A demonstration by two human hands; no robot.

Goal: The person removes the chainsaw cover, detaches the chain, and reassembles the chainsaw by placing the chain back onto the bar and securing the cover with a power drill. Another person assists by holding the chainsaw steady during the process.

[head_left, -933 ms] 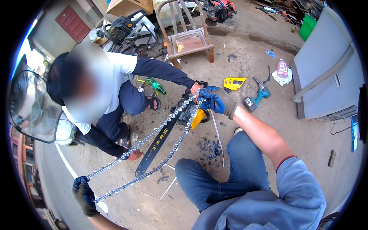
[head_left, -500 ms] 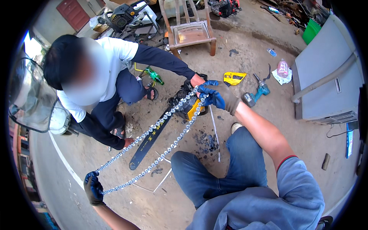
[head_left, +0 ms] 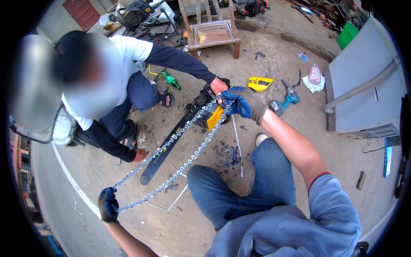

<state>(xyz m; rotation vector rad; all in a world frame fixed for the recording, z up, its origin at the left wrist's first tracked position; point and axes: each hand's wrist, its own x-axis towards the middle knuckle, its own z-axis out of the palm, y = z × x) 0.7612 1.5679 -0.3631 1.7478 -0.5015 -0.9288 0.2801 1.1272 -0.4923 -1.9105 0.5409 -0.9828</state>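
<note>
Chain first: silver metal saw loop [head_left: 173,138], held spread over the yellow-and-black chainsaw [head_left: 213,119] with a long black flat bar [head_left: 155,163], saw lying on the concrete floor. Left hand [head_left: 108,204], blue-and-grey glove, left of the saw past the bar tip, fingers closed on one chain end. Right hand [head_left: 239,103], matching glove, just right of the saw body, fingers gripping the other end. Co-worker's bare hand [head_left: 219,87] at saw's far end; can't tell its grip. Teal-and-black cordless drill [head_left: 287,100] and yellow plastic cover [head_left: 260,84]: floor, right of saw.
</note>
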